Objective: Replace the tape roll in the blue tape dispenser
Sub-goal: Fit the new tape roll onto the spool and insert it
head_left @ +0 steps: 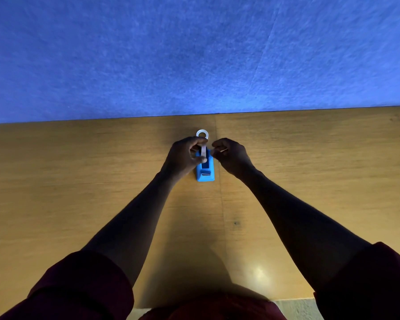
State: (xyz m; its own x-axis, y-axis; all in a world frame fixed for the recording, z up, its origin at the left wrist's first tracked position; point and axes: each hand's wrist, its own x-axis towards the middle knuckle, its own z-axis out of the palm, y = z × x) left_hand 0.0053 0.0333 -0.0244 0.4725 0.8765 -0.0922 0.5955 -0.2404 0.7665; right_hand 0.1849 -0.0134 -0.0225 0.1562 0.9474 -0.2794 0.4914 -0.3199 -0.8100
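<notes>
The blue tape dispenser [205, 173] stands on the wooden table [79, 181], its cutter end towards me. My left hand [185, 155] pinches a pale tape roll [203, 153] edge-on between thumb and fingers, right above the dispenser's open slot. My right hand [231, 154] is curled beside the dispenser's right side, fingertips close to the roll; whether it grips anything is not clear. A second white tape roll [202, 134] lies flat on the table just behind the dispenser, untouched.
A blue felt wall panel [194, 54] rises directly behind the table's far edge. A seam [221, 197] runs down the tabletop past the dispenser. My dark red rolled sleeves fill the lower corners.
</notes>
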